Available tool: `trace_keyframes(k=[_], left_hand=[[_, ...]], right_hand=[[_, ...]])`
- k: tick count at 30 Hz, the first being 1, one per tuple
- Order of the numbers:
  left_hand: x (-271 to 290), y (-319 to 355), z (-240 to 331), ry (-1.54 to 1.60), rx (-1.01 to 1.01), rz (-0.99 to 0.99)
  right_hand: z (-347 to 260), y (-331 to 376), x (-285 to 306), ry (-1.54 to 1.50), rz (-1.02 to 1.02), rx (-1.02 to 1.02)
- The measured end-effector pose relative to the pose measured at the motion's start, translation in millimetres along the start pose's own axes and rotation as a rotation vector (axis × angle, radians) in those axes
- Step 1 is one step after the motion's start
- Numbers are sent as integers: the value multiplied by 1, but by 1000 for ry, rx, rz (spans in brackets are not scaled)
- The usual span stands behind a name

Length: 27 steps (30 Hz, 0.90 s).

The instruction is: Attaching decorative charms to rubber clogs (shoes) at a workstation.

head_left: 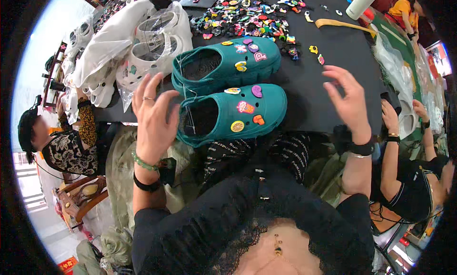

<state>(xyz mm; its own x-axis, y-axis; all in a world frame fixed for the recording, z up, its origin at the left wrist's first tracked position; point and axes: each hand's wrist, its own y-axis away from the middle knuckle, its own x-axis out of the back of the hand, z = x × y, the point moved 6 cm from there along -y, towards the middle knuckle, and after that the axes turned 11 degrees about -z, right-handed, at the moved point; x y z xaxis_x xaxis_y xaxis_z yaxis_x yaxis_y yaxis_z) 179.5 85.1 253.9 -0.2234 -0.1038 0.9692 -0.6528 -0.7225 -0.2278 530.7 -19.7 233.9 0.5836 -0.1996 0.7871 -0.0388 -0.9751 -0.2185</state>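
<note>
At the far left, white foam clogs in clear plastic bags (pixel 152 49) are heaped on the black table (pixel 333 51), with a seated person in a patterned top (pixel 66 149) beside them. Next comes the person's left hand (pixel 151 114), raised at the table's near edge just beside the heel of the nearer shoe; its fingers are spread and loosely curled, gripping nothing. Before it lies a pair of teal moulded foam clogs (pixel 228 91), side by side, heels to the left and toes to the right, their perforated uppers studded with small coloured charms (pixel 246 107). Such shoes look light and springy, slightly grippy rather than slick, and unlikely to break; the thick heel rim or the sole edge seems the safest hold, since pinching the upper could knock a charm loose. Behind them spreads a scatter of loose coloured charms (pixel 247 13). Further right the right hand (pixel 350 98) hovers above bare tabletop, palm open, fingers fanned, empty. Beyond it stands a white cylindrical bottle (pixel 361 2), and a neighbour's forearm with a wristband (pixel 391 146) rests at the table's right side.
</note>
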Motion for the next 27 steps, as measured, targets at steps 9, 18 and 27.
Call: trace_keyframes(k=[9, 18, 27], left_hand=[[21, 37, -90, 242, 260, -63], [23, -4, -10, 532, 65, 129], [-41, -70, 16, 569, 14, -165]], right_hand=[[-64, -13, -59, -129, -265, 284], [-51, -17, -77, -153, -276, 220], [-36, -9, -97, -303, -353, 27]])
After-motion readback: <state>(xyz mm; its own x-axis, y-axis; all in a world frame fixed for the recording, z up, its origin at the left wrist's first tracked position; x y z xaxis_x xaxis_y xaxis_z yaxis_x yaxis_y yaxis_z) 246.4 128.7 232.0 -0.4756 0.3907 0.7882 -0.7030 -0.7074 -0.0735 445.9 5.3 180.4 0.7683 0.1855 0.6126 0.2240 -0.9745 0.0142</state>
